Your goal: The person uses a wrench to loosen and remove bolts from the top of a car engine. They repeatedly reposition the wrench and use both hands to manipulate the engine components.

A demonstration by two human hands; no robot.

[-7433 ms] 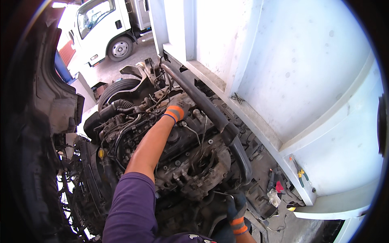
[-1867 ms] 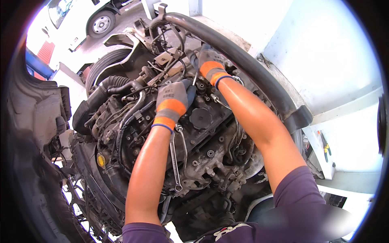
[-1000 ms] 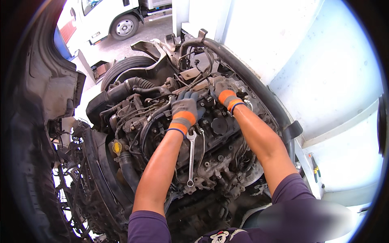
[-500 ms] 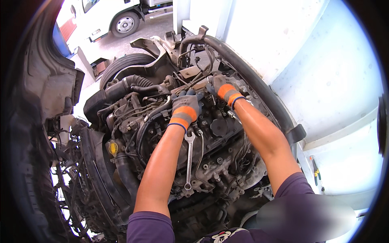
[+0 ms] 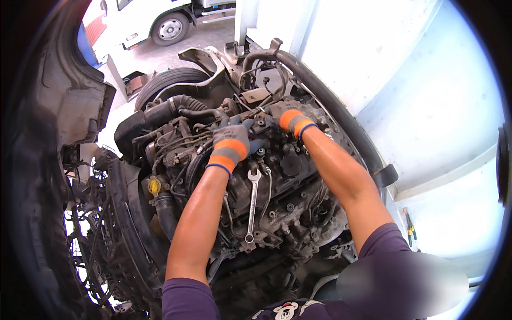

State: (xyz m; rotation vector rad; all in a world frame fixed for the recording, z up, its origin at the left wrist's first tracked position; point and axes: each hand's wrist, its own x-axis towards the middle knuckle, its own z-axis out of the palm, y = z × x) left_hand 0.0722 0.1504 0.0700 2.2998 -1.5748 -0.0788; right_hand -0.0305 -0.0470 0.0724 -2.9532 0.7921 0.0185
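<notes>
Both hands wear grey gloves with orange bands, over a dark, grimy engine [image 5: 280, 200]. My left hand [image 5: 231, 143] rests on top of the engine near a corrugated intake hose [image 5: 189, 104]. Its thumb stands apart from its fingers and nothing shows in it. Farther back and to the right, my right hand [image 5: 285, 116] is closed at the far side of the engine top. A small shiny metal end shows beside its fingers; what it grips is mostly hidden. A combination wrench [image 5: 252, 205] lies on the engine below my hands, its open jaw toward them.
A radiator [image 5: 130, 218] and loose wiring [image 5: 88, 250] lie to the left, near a yellow cap [image 5: 154, 186]. A tyre [image 5: 168, 88] stands behind the engine. Along the right runs a thick dark bar [image 5: 325, 98]. Pliers [image 5: 409, 226] lie at the right.
My left hand has shifted left and a little nearer, its thumb now spread from the fingers. The right hand has moved slightly left. The whole view has shifted a little.
</notes>
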